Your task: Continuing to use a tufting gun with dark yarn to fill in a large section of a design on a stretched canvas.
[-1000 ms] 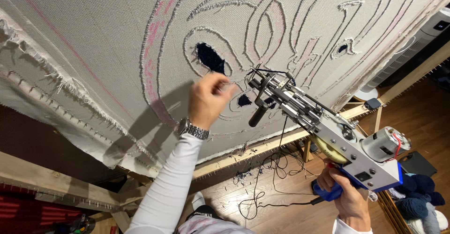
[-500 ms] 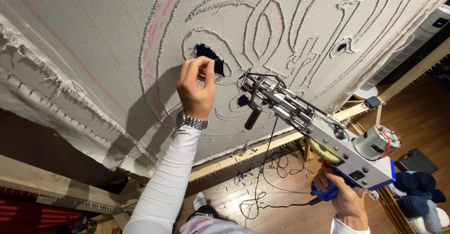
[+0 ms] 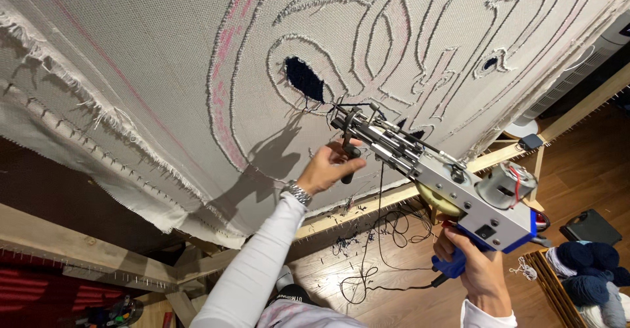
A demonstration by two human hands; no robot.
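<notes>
Tufting gun [image 3: 433, 177] raised against stretched cloth [image 3: 164, 85], nose just right of and below dark tufted patch [image 3: 304, 78]; right hand [image 3: 476, 272] clenched round blue rear grip, left hand [image 3: 328, 168] curled round black front handle. Risk judged: needle skidding off the outlined line if pressed unevenly, or loose yarn [image 3: 380, 190] and floor cable [image 3: 374, 262] snagging and jerking the aim

No packages, labels, signs or screens show anywhere around the tufting gun [image 3: 453, 190]: nothing boxed or wrapped near it, nothing stuck to its body that reads as a label, and no display lit beside it, above it or below it.
</notes>
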